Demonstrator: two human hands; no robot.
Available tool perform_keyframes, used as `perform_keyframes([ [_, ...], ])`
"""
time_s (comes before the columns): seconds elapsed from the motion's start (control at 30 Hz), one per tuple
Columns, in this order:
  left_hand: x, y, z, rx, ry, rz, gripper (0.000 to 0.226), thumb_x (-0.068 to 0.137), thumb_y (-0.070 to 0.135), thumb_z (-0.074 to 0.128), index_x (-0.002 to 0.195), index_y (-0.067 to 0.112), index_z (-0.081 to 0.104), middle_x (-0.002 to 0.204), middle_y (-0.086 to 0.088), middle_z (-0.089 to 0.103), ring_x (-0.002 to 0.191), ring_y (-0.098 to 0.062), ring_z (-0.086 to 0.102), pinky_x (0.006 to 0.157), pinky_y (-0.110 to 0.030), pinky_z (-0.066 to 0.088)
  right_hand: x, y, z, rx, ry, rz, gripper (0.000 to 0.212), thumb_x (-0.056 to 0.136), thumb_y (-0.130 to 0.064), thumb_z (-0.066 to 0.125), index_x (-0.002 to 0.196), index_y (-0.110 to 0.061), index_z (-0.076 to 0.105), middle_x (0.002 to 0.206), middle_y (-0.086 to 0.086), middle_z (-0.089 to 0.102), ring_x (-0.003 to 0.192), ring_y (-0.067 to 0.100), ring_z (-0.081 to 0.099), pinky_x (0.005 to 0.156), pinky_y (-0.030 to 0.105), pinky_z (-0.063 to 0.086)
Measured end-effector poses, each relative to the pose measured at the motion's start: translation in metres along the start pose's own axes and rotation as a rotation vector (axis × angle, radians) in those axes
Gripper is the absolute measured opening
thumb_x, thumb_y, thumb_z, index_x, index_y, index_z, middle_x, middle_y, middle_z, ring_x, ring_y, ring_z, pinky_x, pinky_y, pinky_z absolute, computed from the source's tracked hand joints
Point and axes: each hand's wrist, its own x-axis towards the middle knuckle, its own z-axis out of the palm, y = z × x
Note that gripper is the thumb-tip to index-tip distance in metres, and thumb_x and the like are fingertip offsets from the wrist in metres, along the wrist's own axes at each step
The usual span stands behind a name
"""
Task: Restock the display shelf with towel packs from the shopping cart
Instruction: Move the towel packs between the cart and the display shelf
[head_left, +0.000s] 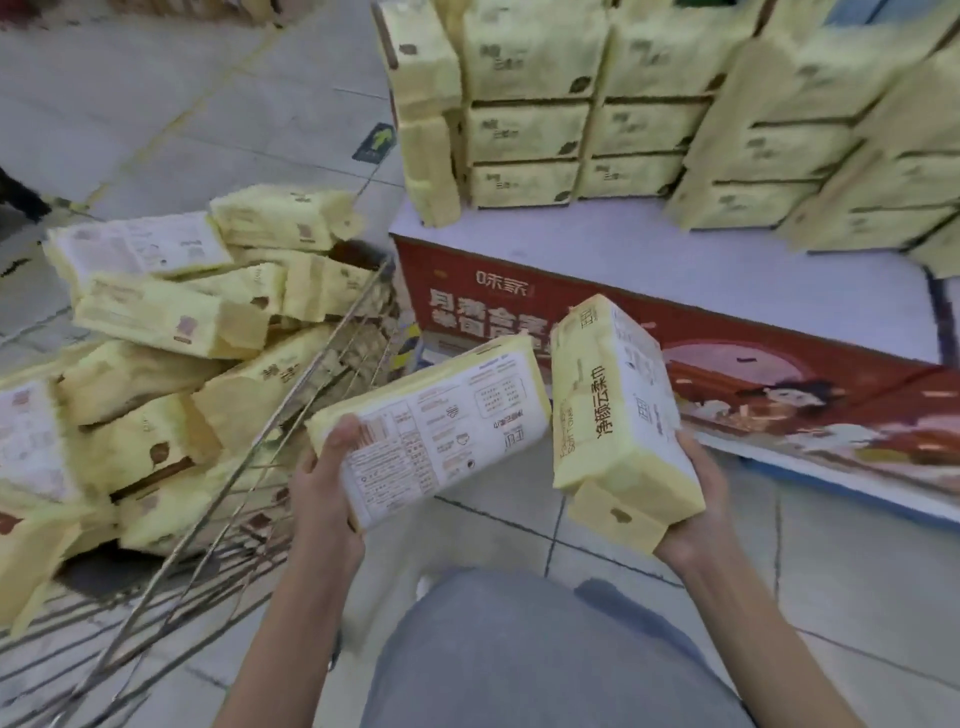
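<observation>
We hold two towel packs, one per hand, over the floor (857, 597) between the shopping cart (332, 338) on the left and the display shelf (675, 260) at far right. The left pack (441, 421) lies with its long axis near-left to far-right, white printed back up, with the fingers of our left hand (324, 499) curled round its near end. The right pack (618, 410) points near to far, flap end nearest, gripped from below by our right hand (696, 514). Both are pale yellow. The heap (156, 364) in the cart is too jumbled to count.
</observation>
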Motion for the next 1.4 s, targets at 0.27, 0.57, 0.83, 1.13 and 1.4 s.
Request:
perform_keyframes([
  [0.27, -0.035, -0.096, 0.151, 0.286, -0.234, -0.072, 0.089, 0.042, 0.058, 0.084, 0.116, 0.015, 0.061, 0.113, -0.008, 0.070, 0.101, -0.027, 0.068, 0.073, -0.045, 0.058, -0.070, -0.078, -0.132, 0.193, 0.108, -0.256, 0.052, 0.054, -0.039, 0.082, 0.101, -0.019, 0.074, 0.099, 0.007, 0.071, 0.085, 0.028, 0.068, 0.078, 0.042, 0.053],
  [0.57, -0.080, -0.180, 0.254, 0.481, -0.422, -0.265, 0.070, 0.058, 0.045, 0.070, 0.120, 0.015, 0.059, 0.109, -0.008, 0.070, 0.084, -0.022, 0.072, 0.057, -0.038, 0.058, -0.126, -0.128, -0.216, 0.435, 0.316, -0.492, 0.042, 0.090, -0.040, 0.042, 0.085, -0.019, 0.078, 0.089, 0.005, 0.072, 0.075, 0.025, 0.069, 0.069, 0.037, 0.056],
  [0.83, -0.077, -0.221, 0.331, 0.650, -0.563, -0.342, 0.066, 0.061, 0.042, 0.066, 0.121, 0.015, 0.058, 0.109, -0.009, 0.071, 0.084, -0.025, 0.072, 0.066, -0.045, 0.060, -0.121, -0.180, -0.249, 0.575, 0.396, -0.623, 0.045, 0.092, -0.038, 0.040, 0.076, -0.021, 0.079, 0.084, 0.002, 0.073, 0.073, 0.022, 0.070, 0.069, 0.034, 0.056],
  [1.13, -0.064, -0.266, 0.483, 0.706, -0.631, -0.358, 0.067, 0.065, 0.040, 0.070, 0.124, 0.009, 0.057, 0.114, -0.012, 0.069, 0.096, -0.031, 0.068, 0.078, -0.051, 0.056, -0.095, -0.275, -0.284, 0.717, 0.500, -0.668, 0.039, 0.089, -0.037, 0.045, 0.079, -0.019, 0.078, 0.084, 0.004, 0.072, 0.069, 0.025, 0.069, 0.065, 0.035, 0.055],
  [1.4, -0.074, -0.309, 0.615, 0.763, -0.767, -0.368, 0.074, 0.062, 0.046, 0.077, 0.125, 0.012, 0.057, 0.116, -0.014, 0.068, 0.104, -0.039, 0.064, 0.087, -0.070, 0.044, -0.094, -0.336, -0.318, 0.858, 0.546, -0.729, 0.030, 0.083, -0.037, 0.053, 0.100, -0.019, 0.070, 0.094, 0.006, 0.071, 0.081, 0.028, 0.067, 0.079, 0.038, 0.049],
])
